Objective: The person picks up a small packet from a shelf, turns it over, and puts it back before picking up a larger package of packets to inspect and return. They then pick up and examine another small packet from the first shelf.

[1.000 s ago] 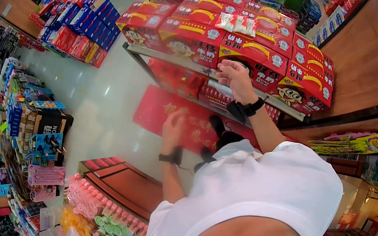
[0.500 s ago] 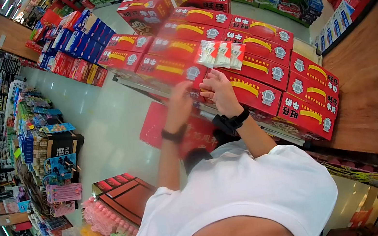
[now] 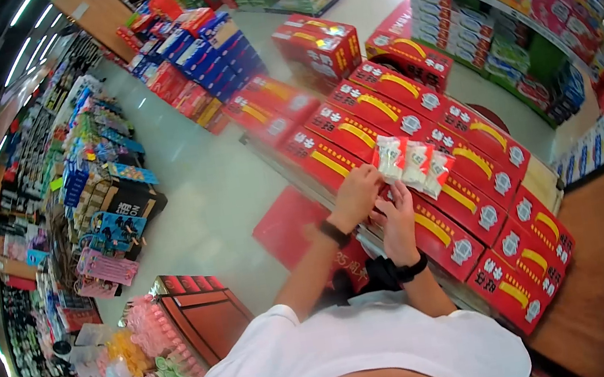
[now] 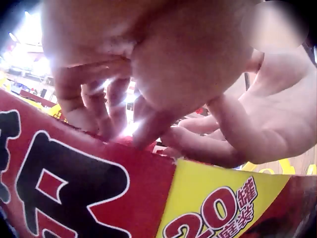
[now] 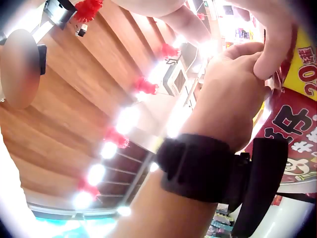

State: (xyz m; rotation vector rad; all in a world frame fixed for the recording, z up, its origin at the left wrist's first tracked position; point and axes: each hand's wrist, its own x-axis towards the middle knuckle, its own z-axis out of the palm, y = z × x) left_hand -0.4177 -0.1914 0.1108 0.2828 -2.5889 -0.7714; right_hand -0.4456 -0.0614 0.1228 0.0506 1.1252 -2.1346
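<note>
Three white-and-red packets [image 3: 415,164] lie side by side on top of stacked red drink cartons [image 3: 433,231]. My left hand [image 3: 356,197] is at their near left corner, its thumb and fingers bent down together on a red edge. Close beside it, my right hand [image 3: 399,227] has its fingertips right at the packets' near edge; I cannot tell whether it pinches them. In the left wrist view, the left hand [image 4: 148,59] and the right hand [image 4: 267,119] meet over the top edge of a carton [image 4: 89,183]. Their fingers hide the packets there.
A blue-and-red stack of boxes [image 3: 209,62] stands on the floor beyond the cartons. Crowded goods shelves [image 3: 85,197] run along the left. A wooden panel [image 3: 599,245] borders the cartons at right. Near my left side is a brown cabinet [image 3: 207,312] beside pink and green goods.
Both hands have moved from in front of the cartons up to the packets and come close together. The head view has shifted. The packets still lie on the cartons.
</note>
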